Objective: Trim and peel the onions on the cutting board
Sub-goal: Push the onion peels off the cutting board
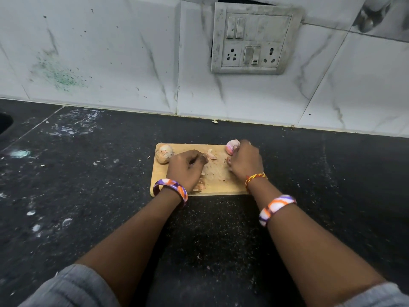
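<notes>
A small wooden cutting board (219, 185) lies on the black counter. At its far left corner sits an unpeeled onion (164, 153) with dry tan skin. A pink, partly peeled onion (232, 146) is at the board's far right, and my right hand (243, 161) curls against it from the near side. My left hand (188, 166) rests on the board's middle with its fingers curled; what they hold is hidden. Loose pieces of onion skin (211, 154) lie between the hands and near my left wrist. No knife shows.
The black stone counter (88, 173) is speckled with white scraps and stains. A tiled wall with a dirty switch and socket panel (254, 38) rises just behind the board. A dark sink edge (4, 122) shows at far left.
</notes>
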The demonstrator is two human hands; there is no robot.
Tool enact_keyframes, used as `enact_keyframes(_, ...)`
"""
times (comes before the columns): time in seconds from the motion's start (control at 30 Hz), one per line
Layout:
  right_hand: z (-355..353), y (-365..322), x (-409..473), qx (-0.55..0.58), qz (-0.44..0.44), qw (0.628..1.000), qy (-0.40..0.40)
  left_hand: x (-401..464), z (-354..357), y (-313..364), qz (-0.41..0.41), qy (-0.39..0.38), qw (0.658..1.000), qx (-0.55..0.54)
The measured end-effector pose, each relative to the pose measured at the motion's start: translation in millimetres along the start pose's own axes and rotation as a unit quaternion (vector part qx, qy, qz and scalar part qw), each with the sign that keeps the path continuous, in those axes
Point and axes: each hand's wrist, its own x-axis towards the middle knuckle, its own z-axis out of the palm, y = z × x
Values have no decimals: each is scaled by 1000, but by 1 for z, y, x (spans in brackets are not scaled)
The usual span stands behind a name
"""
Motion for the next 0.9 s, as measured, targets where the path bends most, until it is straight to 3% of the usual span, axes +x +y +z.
enact_keyframes(0.2,16,0,-40,-79,-6,993,-83,1,-7,10,-115,-13,973,-200)
enact_keyframes(0.3,11,-3,-48,-122,-13,987,-109,2,-19,16,-124,-40,963,-236)
enact_keyframes(0.4,12,-12,-62,-106,-74,983,-131,5,-36,17,-81,-40,976,-197)
enact_keyframes(0.5,14,-25,-80,35,-170,971,-165,10,-53,11,-29,38,994,-100)
enact_keyframes(0.6,7,-33,-65,149,-133,973,-117,14,-69,2,17,102,994,45)
enact_keyframes(0.7,4,-30,-39,121,-91,979,-135,18,-77,-5,-9,27,989,143)
enact_keyframes(0.8,12,-28,-30,62,-115,975,-178,22,-78,-14,-52,-73,978,186)
enact_keyframes(0.9,19,-35,-37,43,-159,968,-188,29,-79,-21,-54,-59,978,193)
